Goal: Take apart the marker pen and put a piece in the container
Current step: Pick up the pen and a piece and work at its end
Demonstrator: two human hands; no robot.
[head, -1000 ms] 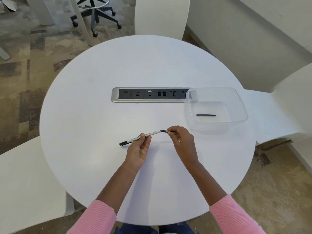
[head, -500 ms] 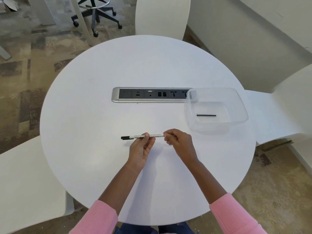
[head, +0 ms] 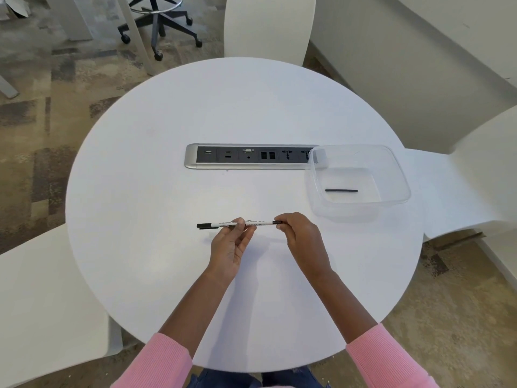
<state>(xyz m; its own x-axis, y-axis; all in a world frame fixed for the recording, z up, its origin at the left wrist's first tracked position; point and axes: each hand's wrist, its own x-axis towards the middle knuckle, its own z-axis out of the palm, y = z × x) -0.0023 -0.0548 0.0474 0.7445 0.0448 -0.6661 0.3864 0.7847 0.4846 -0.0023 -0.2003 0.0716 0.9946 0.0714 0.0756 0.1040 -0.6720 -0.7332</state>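
A thin white marker pen (head: 260, 223) with black print and a black cap at its left end is held level above the round white table (head: 156, 191). My left hand (head: 230, 245) pinches the pen's middle between thumb and fingertips. My right hand (head: 300, 236) pinches the black right end of the pen. A clear plastic container (head: 397, 175) stands on the table to the right, beyond my right hand. Inside it lies a short black pen piece (head: 341, 190).
A silver and black socket strip (head: 246, 156) is set into the table's middle; the container overlaps its right end. White chairs (head: 268, 26) stand around the table at the back, left and right. An office chair base (head: 159, 21) stands on the carpet far left.
The pen has gone from tilted to level. The black end piece that stuck out at the right a second ago now sits close against the barrel, under my right fingers.
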